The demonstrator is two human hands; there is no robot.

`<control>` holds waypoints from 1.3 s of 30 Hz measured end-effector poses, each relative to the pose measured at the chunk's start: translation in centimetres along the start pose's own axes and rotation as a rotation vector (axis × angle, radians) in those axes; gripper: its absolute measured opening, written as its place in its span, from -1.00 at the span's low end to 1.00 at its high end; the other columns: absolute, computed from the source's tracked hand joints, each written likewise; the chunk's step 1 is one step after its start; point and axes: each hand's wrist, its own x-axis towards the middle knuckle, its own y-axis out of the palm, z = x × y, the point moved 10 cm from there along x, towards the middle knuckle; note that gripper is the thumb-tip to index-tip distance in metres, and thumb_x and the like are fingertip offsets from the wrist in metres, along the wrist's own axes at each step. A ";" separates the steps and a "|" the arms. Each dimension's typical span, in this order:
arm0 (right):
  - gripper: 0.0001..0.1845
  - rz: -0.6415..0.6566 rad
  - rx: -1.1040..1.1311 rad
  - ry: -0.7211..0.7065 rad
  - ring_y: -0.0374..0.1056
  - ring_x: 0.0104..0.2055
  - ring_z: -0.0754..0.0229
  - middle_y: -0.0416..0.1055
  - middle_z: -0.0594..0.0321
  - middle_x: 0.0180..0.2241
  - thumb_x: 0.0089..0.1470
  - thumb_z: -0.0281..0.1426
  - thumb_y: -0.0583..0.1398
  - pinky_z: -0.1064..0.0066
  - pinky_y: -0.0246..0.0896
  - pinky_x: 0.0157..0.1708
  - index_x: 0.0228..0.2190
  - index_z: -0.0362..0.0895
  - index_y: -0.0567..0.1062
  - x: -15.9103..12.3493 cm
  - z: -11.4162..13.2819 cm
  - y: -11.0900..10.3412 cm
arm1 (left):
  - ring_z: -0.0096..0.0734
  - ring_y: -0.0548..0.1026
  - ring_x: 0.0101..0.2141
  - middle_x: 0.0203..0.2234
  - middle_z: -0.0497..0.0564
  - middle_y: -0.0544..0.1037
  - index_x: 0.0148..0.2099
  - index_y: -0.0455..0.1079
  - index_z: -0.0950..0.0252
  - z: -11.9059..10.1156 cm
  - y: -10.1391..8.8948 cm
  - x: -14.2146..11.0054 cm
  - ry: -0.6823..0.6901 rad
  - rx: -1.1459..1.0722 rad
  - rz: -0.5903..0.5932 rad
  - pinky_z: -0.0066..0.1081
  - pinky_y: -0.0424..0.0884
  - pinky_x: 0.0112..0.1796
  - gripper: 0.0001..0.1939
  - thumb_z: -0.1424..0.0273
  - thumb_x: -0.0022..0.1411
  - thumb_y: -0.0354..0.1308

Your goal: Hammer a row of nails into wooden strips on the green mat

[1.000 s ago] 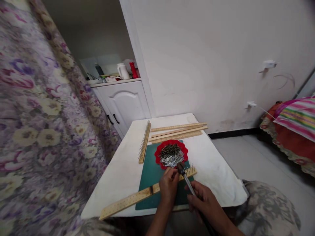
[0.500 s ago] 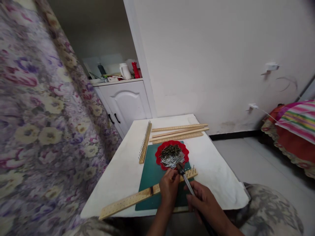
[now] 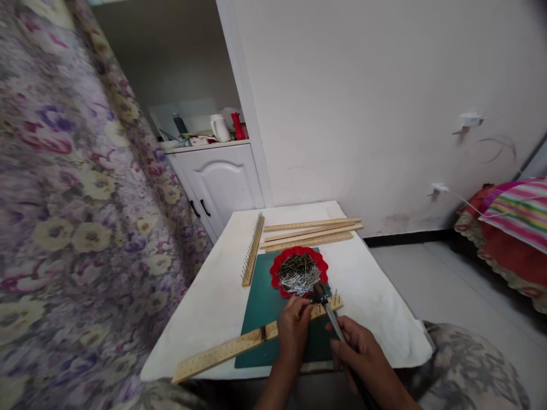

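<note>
Much cloth [image 3: 380,319] separates hammer [image 3: 332,318] from table's right edge [image 3: 398,298].

Pale wall [image 3: 359,102] beyond the grip, faint scuffs low down. White cabinet [image 3: 224,179] far left, black handles. Floral curtain [image 3: 94,216] nearer left. Right of grip: grey floor [image 3: 419,273], dark baseboard [image 3: 401,238], striped cloth [image 3: 519,205]. Light dim, greyish.
</note>
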 end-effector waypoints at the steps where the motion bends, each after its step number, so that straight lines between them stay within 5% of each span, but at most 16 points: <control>1: -0.71 -0.013 0.008 0.004 0.03 -0.83 0.47 0.33 0.51 -0.69 0.04 -0.20 0.17 0.63 -0.14 -0.81 -0.30 -0.12 0.26 -0.2 0.0 -0.3 | -0.37 0.43 -0.39 -0.45 -0.03 0.47 -0.38 0.46 0.25 -0.1 -0.1 -0.1 0.006 -0.014 0.011 -0.46 0.27 -0.37 -0.88 0.42 0.12 0.10; 9: -0.58 -0.051 0.026 0.008 0.04 -0.86 0.45 0.35 0.46 -0.69 0.01 -0.09 0.17 0.64 -0.23 -0.85 -0.23 -0.13 0.26 -0.9 -2.3 -2.3 | -0.35 0.42 -0.38 -0.43 -0.01 0.46 -0.33 0.41 0.27 -0.9 -2.8 2.5 0.052 0.180 0.019 -0.45 0.28 -0.35 -0.84 0.41 0.21 0.01; 16: -0.60 -0.064 0.011 -0.010 0.16 -0.75 0.36 0.36 0.42 -0.68 -0.02 -0.07 0.20 0.57 -0.11 -0.77 -0.31 -0.12 0.32 -1.2 -2.3 -2.6 | -0.34 0.45 -0.22 -0.29 0.02 0.50 -0.27 0.43 0.24 0.5 0.7 6.6 -0.015 0.713 0.315 -0.46 0.25 -0.29 -0.89 0.47 0.14 0.10; 27: -0.60 -0.046 0.037 0.010 0.01 -0.81 0.42 0.34 0.45 -0.68 -0.01 -0.08 0.17 0.58 -0.21 -0.80 -0.26 -0.12 0.30 -1.2 -3.0 -2.6 | -0.36 0.46 -0.29 -0.35 0.02 0.50 -0.35 0.42 0.26 0.4 1.2 6.7 -0.002 0.772 0.324 -0.47 0.21 -0.36 -0.87 0.47 0.18 0.05; 30: -0.66 -0.060 0.030 0.014 0.04 -0.79 0.41 0.33 0.47 -0.69 0.00 -0.15 0.19 0.58 -0.18 -0.78 -0.27 -0.12 0.30 -1.4 -2.6 -2.6 | -0.38 0.45 -0.26 -0.33 0.01 0.48 -0.31 0.41 0.25 -0.9 0.3 6.2 0.038 0.746 0.292 -0.48 0.22 -0.33 -0.84 0.44 0.24 0.00; 34: -0.75 -0.133 0.010 -0.069 0.27 -0.58 0.27 0.35 0.43 -0.62 -0.01 -0.25 0.22 0.50 0.13 -0.56 -0.31 -0.12 0.35 -1.5 -1.0 -3.1 | -0.37 0.43 -0.29 -0.36 0.00 0.45 -0.28 0.39 0.25 -4.1 -1.0 3.5 0.141 0.550 0.207 -0.47 0.24 -0.31 -0.80 0.43 0.30 -0.07; 39: -0.76 -0.233 -0.080 -0.092 0.30 -0.50 0.20 0.36 0.40 -0.55 -0.01 -0.32 0.22 0.44 0.20 -0.48 -0.26 -0.10 0.37 -1.7 -0.1 -3.7 | -0.46 0.41 -0.38 -0.42 -0.02 0.41 -0.35 0.39 0.25 -7.2 1.2 -3.8 0.254 0.161 0.428 -0.52 0.25 -0.36 -0.76 0.40 0.32 -0.06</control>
